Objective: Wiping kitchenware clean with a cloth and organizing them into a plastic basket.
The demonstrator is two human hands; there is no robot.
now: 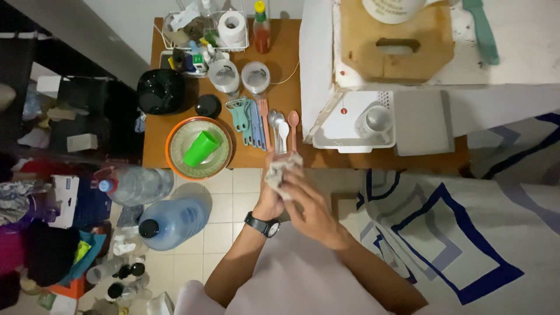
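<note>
Closest to you, both your hands are bunched up together around a crumpled cloth (282,169), held just off the near edge of the table (291,76). Your left hand (269,201), the one with the black watch (262,224), has its fingers curled round the lower part of the cloth, and your right hand (312,210) wraps over from the other side, fingers closed on it too. Down on the floor to your left sit two big water bottles (169,219). Right past the cloth, on the table, there's a row of spoons (281,125) and a fork, with some blue-green utensils (245,119) beside them. Left of those is an orange-rimmed plate (198,149) with a green cup (200,149) lying tipped in it. To the right a white tray (350,125) holds a mug (376,122). Further back you've got two jars (239,77), a black bowl (160,90), a wire basket (204,26) with a paper roll (231,26), and a sauce bottle (261,29).
</note>
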